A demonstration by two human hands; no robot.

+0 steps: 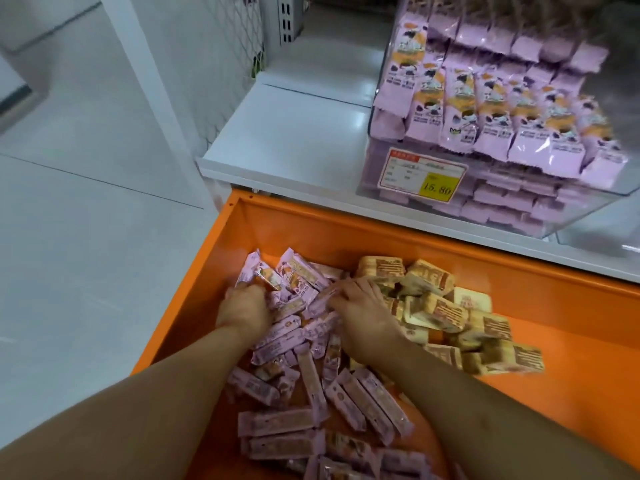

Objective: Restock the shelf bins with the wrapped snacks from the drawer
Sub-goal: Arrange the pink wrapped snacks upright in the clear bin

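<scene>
left hand (246, 308) | curled into purple snacks (311, 386) | right hand (360, 313) | purple packets pinched | orange drawer (346, 237)

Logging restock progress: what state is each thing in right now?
Orange drawer: pulled open.
Purple snacks: loose pile in drawer.
Tan snacks: heaped at drawer's right.
Clear bin: on shelf, stacked high with purple packs.
Left hand: gripping purple snacks.
Right hand: gripping purple snacks.

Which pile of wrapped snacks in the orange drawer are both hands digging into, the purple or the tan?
The purple-wrapped snack bars. The left hand and right hand sit among them, while the tan-wrapped snacks lie just to their right.
</scene>
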